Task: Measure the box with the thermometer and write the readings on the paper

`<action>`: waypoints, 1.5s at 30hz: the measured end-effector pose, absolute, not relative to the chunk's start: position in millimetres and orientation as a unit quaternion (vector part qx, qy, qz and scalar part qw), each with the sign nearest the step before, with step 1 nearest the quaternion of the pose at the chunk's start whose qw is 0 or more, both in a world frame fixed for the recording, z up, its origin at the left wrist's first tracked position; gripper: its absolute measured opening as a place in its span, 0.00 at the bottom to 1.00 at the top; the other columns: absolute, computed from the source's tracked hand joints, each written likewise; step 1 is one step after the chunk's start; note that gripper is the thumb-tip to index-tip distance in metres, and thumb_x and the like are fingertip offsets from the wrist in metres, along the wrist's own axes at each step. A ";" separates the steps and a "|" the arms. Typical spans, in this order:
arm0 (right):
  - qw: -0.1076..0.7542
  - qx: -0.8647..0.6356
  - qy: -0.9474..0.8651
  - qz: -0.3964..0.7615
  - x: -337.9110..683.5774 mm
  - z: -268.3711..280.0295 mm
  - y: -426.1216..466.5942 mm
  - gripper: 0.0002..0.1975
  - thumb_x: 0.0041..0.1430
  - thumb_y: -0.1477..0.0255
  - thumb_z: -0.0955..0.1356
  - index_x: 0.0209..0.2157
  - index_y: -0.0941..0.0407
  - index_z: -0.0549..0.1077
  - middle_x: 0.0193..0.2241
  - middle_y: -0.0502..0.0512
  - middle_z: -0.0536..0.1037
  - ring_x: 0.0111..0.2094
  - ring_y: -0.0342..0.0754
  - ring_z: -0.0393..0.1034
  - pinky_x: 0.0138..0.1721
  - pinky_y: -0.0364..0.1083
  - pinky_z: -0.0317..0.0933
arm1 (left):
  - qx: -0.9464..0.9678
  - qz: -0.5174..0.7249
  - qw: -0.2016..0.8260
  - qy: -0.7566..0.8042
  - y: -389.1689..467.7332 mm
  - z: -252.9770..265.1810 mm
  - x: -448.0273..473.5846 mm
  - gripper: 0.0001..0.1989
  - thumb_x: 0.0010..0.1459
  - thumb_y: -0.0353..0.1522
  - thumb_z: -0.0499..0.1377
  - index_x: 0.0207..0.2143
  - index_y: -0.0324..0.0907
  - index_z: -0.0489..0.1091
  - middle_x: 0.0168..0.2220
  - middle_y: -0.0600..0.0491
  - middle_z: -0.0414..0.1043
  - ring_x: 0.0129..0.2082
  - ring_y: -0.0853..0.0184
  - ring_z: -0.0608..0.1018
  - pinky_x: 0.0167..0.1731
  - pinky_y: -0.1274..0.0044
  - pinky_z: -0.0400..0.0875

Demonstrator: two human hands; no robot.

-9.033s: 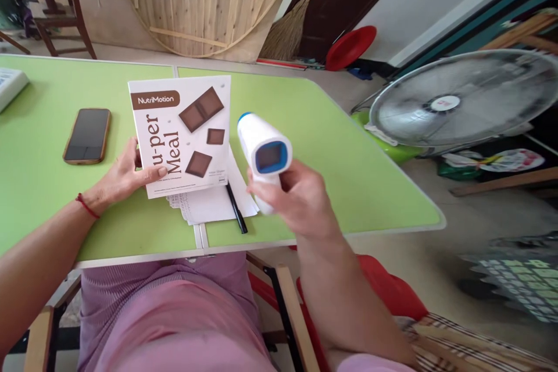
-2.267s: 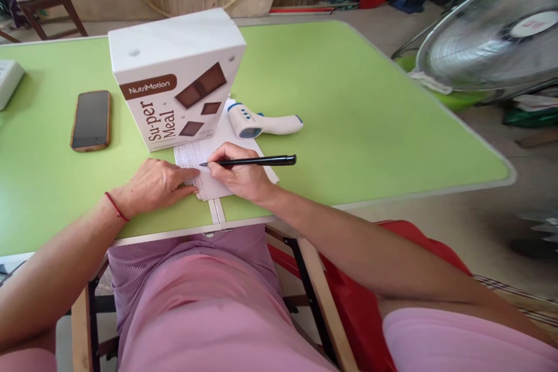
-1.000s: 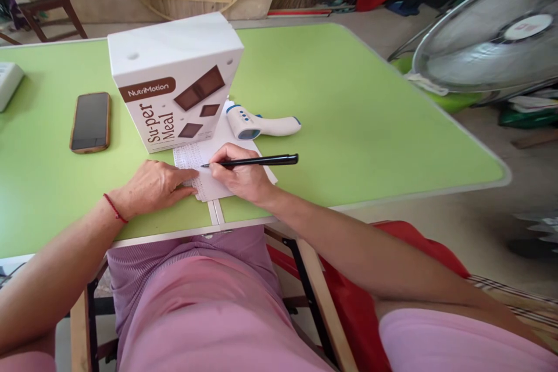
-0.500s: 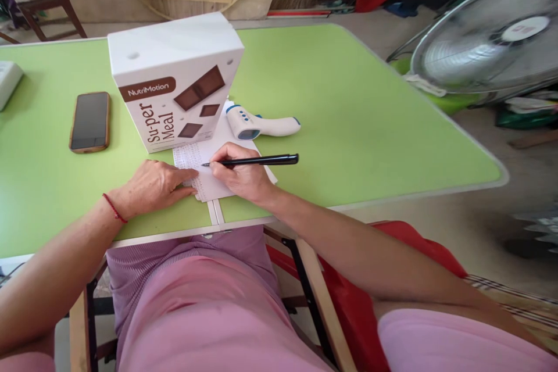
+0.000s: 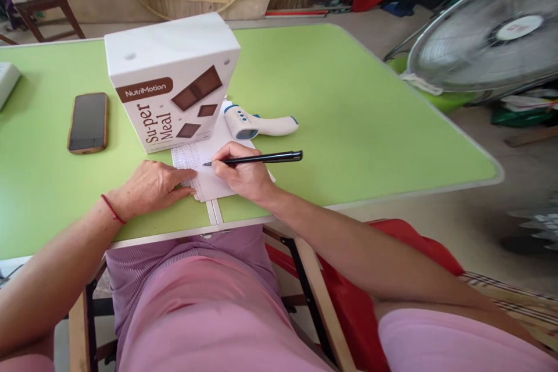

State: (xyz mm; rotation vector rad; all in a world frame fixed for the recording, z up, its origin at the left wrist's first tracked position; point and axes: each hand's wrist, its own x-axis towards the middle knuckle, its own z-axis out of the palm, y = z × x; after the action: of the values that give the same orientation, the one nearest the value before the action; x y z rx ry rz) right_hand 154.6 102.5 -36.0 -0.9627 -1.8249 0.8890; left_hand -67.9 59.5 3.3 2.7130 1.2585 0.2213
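Note:
My right hand (image 5: 244, 173) is closed round a black pen (image 5: 274, 157), its tip at the written part of a white sheet of paper (image 5: 218, 183). Rows of small handwriting cover the sheet's left side. My left hand (image 5: 161, 186) lies on the green table with fingers stretched out, the fingertips on the paper's left edge. Behind the hands a white NutriMotion box (image 5: 174, 81) stands upright, hiding the paper's far part. A white and blue infrared thermometer (image 5: 261, 124) lies just beyond my right hand, partly over the paper.
A phone (image 5: 88, 122) in a brown case lies left of the box. At the far left edge is part of a white object (image 5: 6, 81). The green table (image 5: 349, 128) extends right towards a large standing fan (image 5: 488, 35). A red chair seat or cloth (image 5: 392, 279) shows below.
The pen's tip has shifted slightly right along the paper and its back end is raised a little. My left hand stays in place. The whole view has slid slightly.

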 end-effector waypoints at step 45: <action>0.418 -0.388 -0.745 0.346 153.4 -36.1 102.0 0.06 0.53 0.69 0.66 0.25 0.56 0.70 0.21 0.48 0.72 0.22 0.39 0.59 0.24 0.40 0.57 | 0.902 0.068 0.073 0.420 58.4 5.9 -66.9 0.15 0.66 0.39 0.61 0.48 0.40 0.78 0.29 0.50 0.81 0.25 0.65 0.80 0.23 0.77 0.57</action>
State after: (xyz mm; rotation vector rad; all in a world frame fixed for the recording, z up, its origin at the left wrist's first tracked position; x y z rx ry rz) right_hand 153.4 102.0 -36.1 -0.9742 -1.8698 0.8680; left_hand -66.9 58.4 5.9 2.7093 1.2626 0.2052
